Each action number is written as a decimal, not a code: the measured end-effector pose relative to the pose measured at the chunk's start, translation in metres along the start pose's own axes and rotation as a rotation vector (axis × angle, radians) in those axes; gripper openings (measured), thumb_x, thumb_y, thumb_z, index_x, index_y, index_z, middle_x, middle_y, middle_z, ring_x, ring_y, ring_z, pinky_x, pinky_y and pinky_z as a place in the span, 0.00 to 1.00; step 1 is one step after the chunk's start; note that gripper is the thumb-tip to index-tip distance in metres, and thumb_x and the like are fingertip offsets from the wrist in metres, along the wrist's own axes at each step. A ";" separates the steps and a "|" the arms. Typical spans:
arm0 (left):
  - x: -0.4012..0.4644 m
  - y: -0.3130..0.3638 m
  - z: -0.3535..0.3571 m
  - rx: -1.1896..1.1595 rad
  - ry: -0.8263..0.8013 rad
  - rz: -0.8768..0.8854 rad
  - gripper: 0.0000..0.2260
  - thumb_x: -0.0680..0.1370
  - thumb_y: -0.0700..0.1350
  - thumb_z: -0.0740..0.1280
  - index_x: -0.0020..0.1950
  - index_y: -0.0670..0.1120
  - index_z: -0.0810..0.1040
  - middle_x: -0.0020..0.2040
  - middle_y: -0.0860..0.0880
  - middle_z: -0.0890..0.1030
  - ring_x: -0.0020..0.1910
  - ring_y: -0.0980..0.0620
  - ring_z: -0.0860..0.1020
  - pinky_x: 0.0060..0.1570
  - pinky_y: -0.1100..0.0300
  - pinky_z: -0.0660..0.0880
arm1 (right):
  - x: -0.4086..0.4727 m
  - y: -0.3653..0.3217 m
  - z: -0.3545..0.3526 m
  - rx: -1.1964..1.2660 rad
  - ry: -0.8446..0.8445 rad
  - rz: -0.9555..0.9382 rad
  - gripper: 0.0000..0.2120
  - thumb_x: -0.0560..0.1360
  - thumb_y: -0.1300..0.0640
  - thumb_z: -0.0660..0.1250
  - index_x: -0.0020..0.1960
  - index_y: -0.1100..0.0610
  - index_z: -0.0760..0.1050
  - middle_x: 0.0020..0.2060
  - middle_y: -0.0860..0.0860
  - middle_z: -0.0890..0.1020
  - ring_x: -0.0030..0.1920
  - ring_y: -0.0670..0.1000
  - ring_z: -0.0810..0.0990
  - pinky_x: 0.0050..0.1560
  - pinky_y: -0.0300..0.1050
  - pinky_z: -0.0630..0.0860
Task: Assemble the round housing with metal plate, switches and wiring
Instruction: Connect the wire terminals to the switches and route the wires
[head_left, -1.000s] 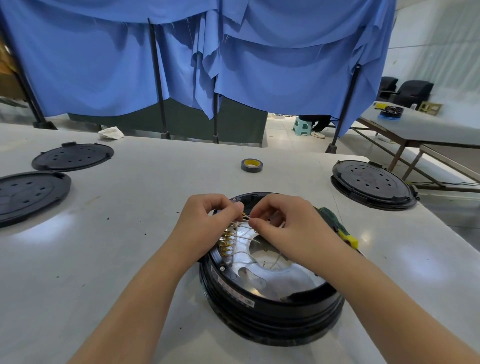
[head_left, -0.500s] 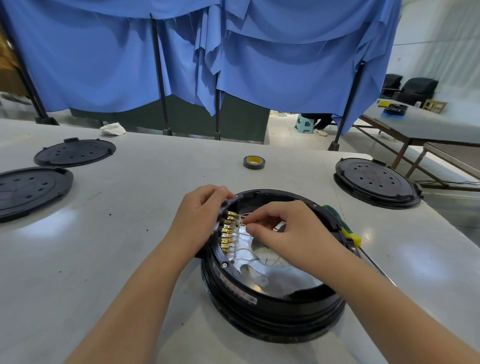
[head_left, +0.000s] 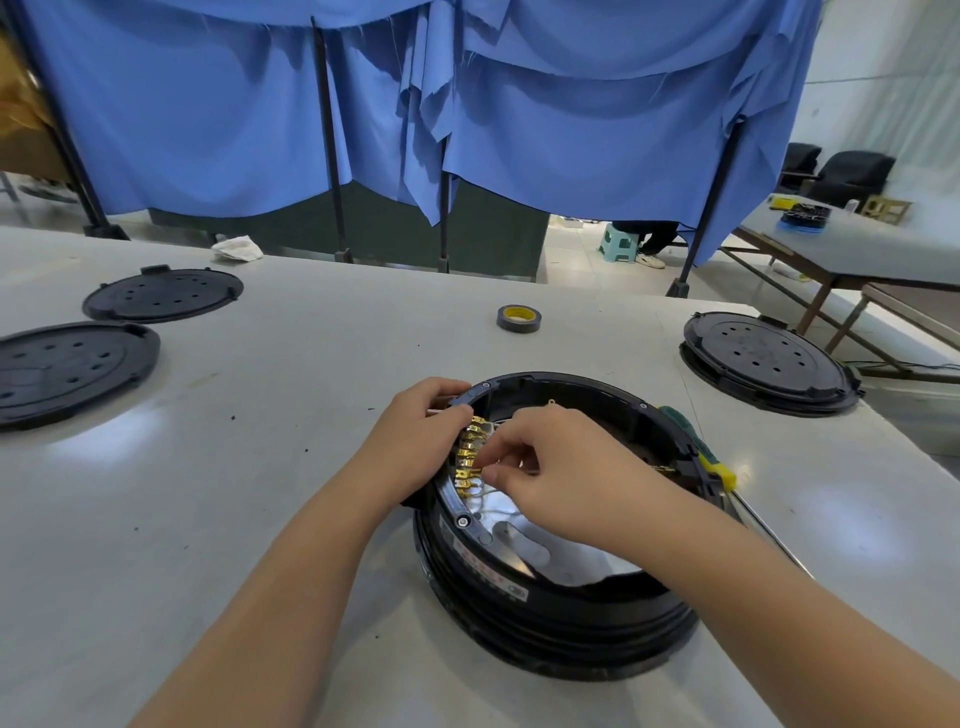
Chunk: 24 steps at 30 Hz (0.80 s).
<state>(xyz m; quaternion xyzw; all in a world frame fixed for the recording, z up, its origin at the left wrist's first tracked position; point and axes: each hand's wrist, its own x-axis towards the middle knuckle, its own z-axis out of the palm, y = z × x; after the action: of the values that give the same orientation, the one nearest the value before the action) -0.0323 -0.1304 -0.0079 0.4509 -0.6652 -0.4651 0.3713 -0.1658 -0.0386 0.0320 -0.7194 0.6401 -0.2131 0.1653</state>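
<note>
Here, table (head_left: 260, 467): pale, glossy, with black lids (head_left: 162, 294) and tape roll (head_left: 518, 317).
Room: blue curtains (head_left: 571, 130) behind.
Left hand (head_left: 415, 441): fingers curled over housing (head_left: 545, 613) rim.
Right hand (head_left: 561, 473): fingertips pinched at gold terminals (head_left: 467, 457); held item unclear.

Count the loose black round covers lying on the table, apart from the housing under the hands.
3. One cover at far left, another nearer at the left edge, partly cut off, and a third at far right. Others may lie out of frame.

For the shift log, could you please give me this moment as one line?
stage: wiring | left hand: holds housing rim | right hand: pinches wire at brass terminals | screwdriver: idle beside housing
</note>
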 end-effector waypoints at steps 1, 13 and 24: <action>0.000 0.000 0.000 0.002 0.000 0.000 0.10 0.79 0.41 0.65 0.56 0.54 0.77 0.53 0.52 0.81 0.48 0.57 0.80 0.44 0.65 0.74 | 0.000 -0.001 0.001 -0.005 0.000 0.001 0.05 0.76 0.54 0.66 0.46 0.46 0.80 0.35 0.43 0.78 0.36 0.41 0.75 0.37 0.33 0.68; -0.015 0.023 -0.011 -0.037 0.132 0.218 0.09 0.73 0.53 0.69 0.35 0.51 0.80 0.34 0.54 0.81 0.36 0.64 0.78 0.39 0.73 0.72 | -0.009 0.001 -0.015 0.101 0.308 -0.082 0.06 0.76 0.58 0.67 0.48 0.50 0.81 0.39 0.43 0.78 0.42 0.41 0.76 0.43 0.31 0.70; -0.034 0.042 -0.014 -0.133 -0.185 0.168 0.09 0.78 0.43 0.67 0.40 0.45 0.84 0.37 0.50 0.84 0.41 0.54 0.81 0.50 0.56 0.75 | -0.016 0.005 -0.016 -0.220 0.608 -0.435 0.05 0.75 0.62 0.70 0.49 0.57 0.82 0.39 0.51 0.79 0.36 0.52 0.78 0.34 0.49 0.76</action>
<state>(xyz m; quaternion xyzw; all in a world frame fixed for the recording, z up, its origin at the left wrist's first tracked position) -0.0192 -0.0959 0.0341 0.3233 -0.6998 -0.5150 0.3748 -0.1801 -0.0231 0.0414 -0.7559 0.5113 -0.3766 -0.1591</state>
